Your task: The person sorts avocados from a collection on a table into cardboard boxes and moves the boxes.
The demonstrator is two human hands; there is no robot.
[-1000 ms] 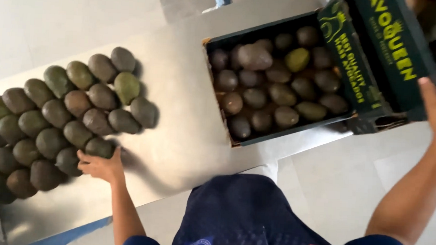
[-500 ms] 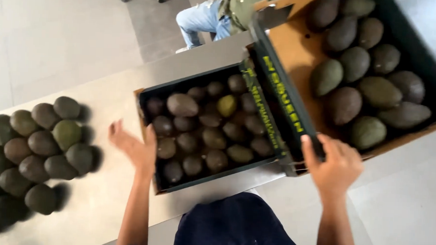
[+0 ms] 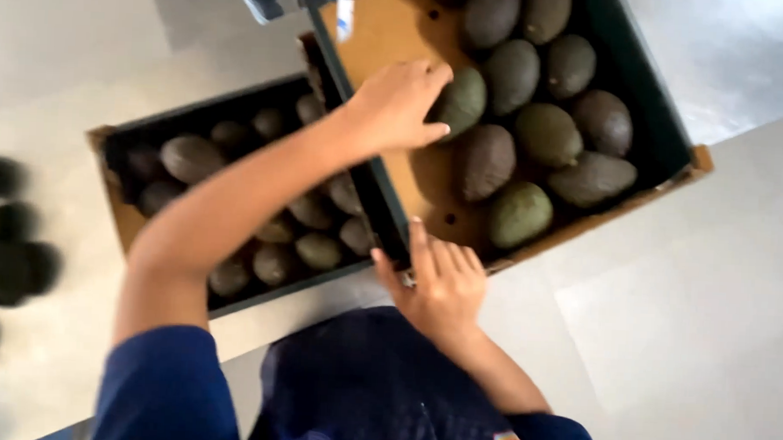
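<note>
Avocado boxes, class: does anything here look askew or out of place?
Yes. The right box sits tilted, its corner overlapping the left box; the right hand touches its edge. Loose avocados lie on the table outside either box.

bare cardboard floor [image 3: 391, 35] open left of the avocados [image 3: 537, 121].
</note>
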